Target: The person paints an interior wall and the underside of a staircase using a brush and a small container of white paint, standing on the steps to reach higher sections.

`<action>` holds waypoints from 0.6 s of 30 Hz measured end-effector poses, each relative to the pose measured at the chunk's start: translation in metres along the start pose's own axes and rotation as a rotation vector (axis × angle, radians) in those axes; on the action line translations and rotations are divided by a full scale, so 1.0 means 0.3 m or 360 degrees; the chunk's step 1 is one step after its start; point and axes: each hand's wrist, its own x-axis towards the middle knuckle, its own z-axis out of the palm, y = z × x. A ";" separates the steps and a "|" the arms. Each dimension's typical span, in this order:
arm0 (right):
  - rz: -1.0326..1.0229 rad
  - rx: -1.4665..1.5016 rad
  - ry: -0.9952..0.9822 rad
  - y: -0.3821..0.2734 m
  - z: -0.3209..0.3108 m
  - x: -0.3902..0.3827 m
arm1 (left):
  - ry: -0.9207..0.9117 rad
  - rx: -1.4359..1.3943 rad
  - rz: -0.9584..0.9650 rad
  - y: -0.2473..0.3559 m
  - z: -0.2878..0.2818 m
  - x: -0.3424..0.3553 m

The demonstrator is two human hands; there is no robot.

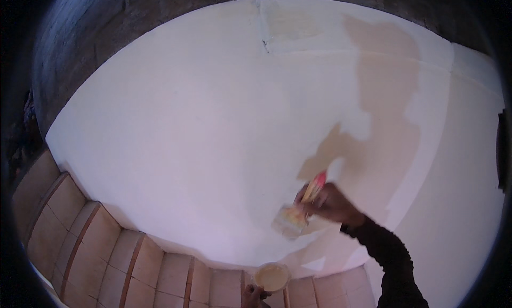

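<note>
My right hand (329,202) grips a wide flat paintbrush (292,218) by its wooden handle with a red tip. The bristle end points down and left, close to the white wall (186,137); whether it touches the wall I cannot tell. Low in the view, my left hand (255,296) is closed on the near rim of a round, see-through tub (272,276). Cream-coloured paint fills much of the tub's opening. A dark sleeve covers my right forearm.
Tiled stairs (154,270) with reddish-brown edges run along the wall's foot, from the lower middle up to the left. A corner turns into another pale wall (453,201) at the right. Bare grey surface (96,52) borders the white wall above. My shadow falls on the wall.
</note>
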 end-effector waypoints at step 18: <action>0.0507 -0.0264 -0.0234 0.189 0.070 -0.130 | -0.0254 -0.0057 0.0033 0.187 0.281 0.073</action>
